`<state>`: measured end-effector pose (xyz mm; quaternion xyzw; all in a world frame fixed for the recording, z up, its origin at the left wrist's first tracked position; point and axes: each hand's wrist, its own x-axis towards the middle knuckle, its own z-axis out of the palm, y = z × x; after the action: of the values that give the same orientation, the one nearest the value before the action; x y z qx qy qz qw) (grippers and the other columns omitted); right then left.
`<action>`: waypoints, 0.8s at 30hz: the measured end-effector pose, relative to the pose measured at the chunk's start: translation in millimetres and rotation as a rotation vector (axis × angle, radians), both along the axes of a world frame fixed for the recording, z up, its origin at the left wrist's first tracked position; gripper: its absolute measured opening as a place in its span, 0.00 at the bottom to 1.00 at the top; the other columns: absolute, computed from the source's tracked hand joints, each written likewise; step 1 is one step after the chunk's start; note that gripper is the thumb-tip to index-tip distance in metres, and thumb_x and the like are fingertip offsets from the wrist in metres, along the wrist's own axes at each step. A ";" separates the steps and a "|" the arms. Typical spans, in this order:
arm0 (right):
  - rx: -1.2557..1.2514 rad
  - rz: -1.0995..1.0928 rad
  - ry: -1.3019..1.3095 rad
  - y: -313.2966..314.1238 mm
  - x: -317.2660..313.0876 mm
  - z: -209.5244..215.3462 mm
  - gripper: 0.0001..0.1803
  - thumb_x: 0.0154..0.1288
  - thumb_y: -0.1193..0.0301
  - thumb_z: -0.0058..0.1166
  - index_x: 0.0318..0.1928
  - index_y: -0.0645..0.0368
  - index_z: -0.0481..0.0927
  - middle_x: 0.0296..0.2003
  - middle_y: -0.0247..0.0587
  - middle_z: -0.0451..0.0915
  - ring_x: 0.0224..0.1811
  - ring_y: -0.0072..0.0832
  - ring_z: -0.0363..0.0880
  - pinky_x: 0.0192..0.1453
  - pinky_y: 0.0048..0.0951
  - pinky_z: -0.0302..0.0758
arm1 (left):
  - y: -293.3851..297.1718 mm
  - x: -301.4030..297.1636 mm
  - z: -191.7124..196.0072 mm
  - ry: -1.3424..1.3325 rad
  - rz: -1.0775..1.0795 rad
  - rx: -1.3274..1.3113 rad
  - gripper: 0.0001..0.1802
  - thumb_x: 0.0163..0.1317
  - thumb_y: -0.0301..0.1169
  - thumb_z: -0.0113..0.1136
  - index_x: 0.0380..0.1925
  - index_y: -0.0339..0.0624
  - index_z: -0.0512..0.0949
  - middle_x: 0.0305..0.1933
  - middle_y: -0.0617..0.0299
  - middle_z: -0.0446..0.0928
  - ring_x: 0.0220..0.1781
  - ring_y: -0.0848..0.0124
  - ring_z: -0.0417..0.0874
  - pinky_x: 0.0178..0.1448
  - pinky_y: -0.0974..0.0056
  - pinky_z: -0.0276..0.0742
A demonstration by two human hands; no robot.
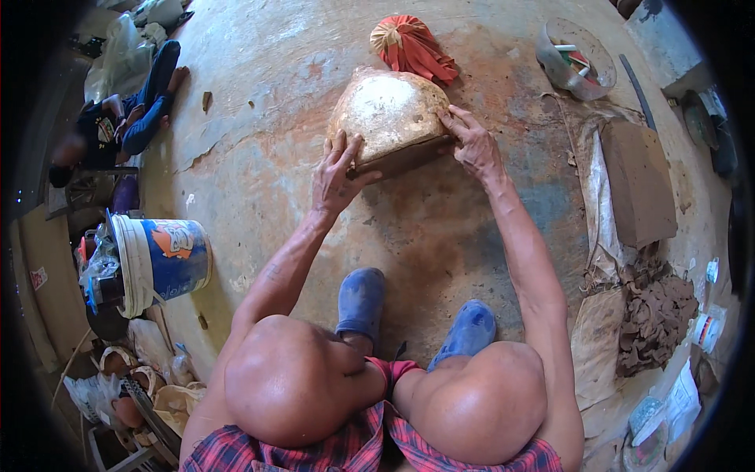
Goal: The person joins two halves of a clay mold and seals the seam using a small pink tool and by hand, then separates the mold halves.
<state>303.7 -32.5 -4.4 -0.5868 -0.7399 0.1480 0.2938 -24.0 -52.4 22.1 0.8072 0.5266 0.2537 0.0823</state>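
A heavy-looking domed block (387, 106), whitish and rust-stained on top, is in front of me on the floor or just above it; I cannot tell which. Along its near side runs a dark brown, clay-like face. My left hand (340, 175) grips its near left edge, fingers on top and thumb along the lower front. At the right corner my right hand (472, 143) is closed round the edge, its thumb side against the block. Just beyond the block lies a red and tan cloth bundle (409, 47), tied or gathered into a round head.
To the right are a brown clay slab (635, 182), a heap of torn clay (657, 318) and a translucent basin (554, 67) with small items. A blue-and-white bucket (177, 259) lies on the left; beyond it a person (106, 130) is on the floor. My blue clogs (361, 299) are below.
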 end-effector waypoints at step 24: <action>0.135 -0.045 0.041 -6.5 -19.9 0.5 0.44 0.51 0.46 0.75 0.71 0.38 0.80 0.70 0.43 0.78 0.64 0.45 0.84 0.62 0.44 0.85 | -0.7 15.5 1.0 0.060 0.127 0.130 0.44 0.50 0.56 0.82 0.62 0.40 0.81 0.70 0.32 0.75 0.69 0.38 0.80 0.64 0.46 0.84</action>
<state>283.8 -39.0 -3.8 -0.5791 -0.7285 0.1032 0.3512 -8.4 -53.1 23.1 0.7830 0.5615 0.2675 -0.0025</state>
